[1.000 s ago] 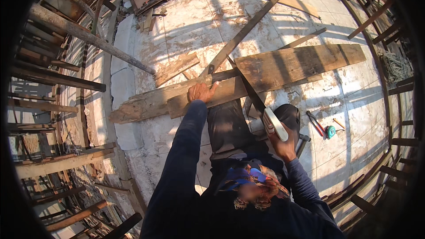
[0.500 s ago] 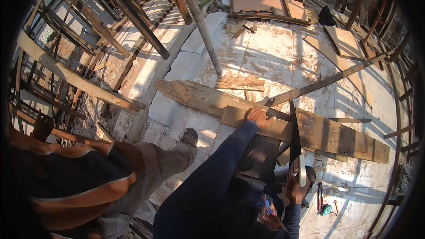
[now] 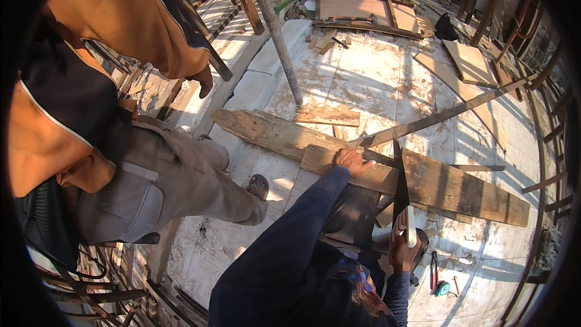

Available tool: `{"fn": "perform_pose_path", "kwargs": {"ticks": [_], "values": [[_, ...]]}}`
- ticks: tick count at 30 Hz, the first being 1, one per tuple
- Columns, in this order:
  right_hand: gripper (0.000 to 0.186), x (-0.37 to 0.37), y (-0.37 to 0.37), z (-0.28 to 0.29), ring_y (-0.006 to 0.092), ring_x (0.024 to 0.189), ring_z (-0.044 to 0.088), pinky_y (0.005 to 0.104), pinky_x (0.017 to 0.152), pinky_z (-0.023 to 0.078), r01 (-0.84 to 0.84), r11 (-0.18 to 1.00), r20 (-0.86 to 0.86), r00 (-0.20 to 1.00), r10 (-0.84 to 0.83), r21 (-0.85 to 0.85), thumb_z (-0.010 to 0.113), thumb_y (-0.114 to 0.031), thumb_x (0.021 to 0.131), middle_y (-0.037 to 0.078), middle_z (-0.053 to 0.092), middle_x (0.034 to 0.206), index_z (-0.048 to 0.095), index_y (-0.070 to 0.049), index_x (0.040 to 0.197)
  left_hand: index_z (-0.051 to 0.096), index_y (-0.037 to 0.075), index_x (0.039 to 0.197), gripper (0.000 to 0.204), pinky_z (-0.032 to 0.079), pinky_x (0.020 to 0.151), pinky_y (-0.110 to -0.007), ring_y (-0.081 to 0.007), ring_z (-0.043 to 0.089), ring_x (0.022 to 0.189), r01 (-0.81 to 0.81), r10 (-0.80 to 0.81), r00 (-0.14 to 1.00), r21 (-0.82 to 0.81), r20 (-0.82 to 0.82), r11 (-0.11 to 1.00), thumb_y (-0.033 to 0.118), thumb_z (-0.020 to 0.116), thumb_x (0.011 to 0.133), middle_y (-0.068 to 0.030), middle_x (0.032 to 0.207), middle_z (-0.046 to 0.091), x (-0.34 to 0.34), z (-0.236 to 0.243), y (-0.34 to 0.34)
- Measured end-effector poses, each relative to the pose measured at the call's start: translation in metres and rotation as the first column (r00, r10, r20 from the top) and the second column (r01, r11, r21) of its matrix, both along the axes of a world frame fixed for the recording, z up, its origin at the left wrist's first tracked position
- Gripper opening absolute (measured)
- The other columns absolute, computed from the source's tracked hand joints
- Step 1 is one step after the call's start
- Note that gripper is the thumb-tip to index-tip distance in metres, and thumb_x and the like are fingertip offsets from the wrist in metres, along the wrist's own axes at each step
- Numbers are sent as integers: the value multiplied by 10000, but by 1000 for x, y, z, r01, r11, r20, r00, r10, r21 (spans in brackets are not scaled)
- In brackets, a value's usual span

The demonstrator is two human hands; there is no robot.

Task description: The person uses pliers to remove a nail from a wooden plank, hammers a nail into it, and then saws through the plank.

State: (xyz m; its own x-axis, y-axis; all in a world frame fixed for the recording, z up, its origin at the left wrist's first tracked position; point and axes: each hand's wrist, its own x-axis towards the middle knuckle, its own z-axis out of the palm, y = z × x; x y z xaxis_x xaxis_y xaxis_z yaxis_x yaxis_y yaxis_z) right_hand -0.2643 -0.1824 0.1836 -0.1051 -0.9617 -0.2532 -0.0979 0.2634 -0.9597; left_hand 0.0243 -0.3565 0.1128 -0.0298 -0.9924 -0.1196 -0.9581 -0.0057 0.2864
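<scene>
My left hand (image 3: pixel 351 162) grips a short brown wooden board (image 3: pixel 382 178), its fingers bent over the far edge. This board lies across a long weathered plank (image 3: pixel 266 131). In my right hand (image 3: pixel 404 251) is the handle of a handsaw (image 3: pixel 401 189), white and red, its dark blade pointing away from me. The blade stands on edge across the board, to the right of my left hand. Beyond the blade, a wide plank (image 3: pixel 463 188) stretches right. How deep the blade sits in the wood cannot be made out.
A co-worker (image 3: pixel 66 109) in orange and black stands close on my left. Pliers (image 3: pixel 434 272), a tape measure (image 3: pixel 442 289) and a nail-like piece lie at my right. A slanting pole (image 3: pixel 275 36) rises ahead; a wooden frame (image 3: pixel 354 9) lies at the back.
The saw has shifted slightly toward me in my right hand. My left hand stays in place on the board. The co-worker has straightened and moved farther into view, an arm now hanging forward.
</scene>
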Motion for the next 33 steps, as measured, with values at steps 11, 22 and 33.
{"fn": "perform_pose_path", "kwargs": {"ticks": [11,22,33], "values": [[319,1,-30,3,176,727,617,304,684,487,15,996,-150,988,-28,-88,600,-51,728,95,659,787,611,41,1033,743,15,796,789,508,734,-437,-342,681,783,2,-13,992,86,126,996,704,367,874,-203,765,693,-19,9,-17],[395,-36,89,58,178,890,650,299,792,497,31,999,-153,988,-27,21,584,-11,776,138,682,933,605,20,1168,737,-9,857,830,504,796,-457,-385,677,847,-28,5,976,101,216,994,724,349,869,-247,843,689,-13,14,-14],[402,-39,76,59,217,870,675,320,781,505,0,994,-299,954,35,114,625,-50,727,168,689,932,632,28,1121,739,6,846,803,506,776,-432,-357,673,862,-34,5,971,116,238,993,706,347,880,-245,877,688,-23,22,-13]]}}
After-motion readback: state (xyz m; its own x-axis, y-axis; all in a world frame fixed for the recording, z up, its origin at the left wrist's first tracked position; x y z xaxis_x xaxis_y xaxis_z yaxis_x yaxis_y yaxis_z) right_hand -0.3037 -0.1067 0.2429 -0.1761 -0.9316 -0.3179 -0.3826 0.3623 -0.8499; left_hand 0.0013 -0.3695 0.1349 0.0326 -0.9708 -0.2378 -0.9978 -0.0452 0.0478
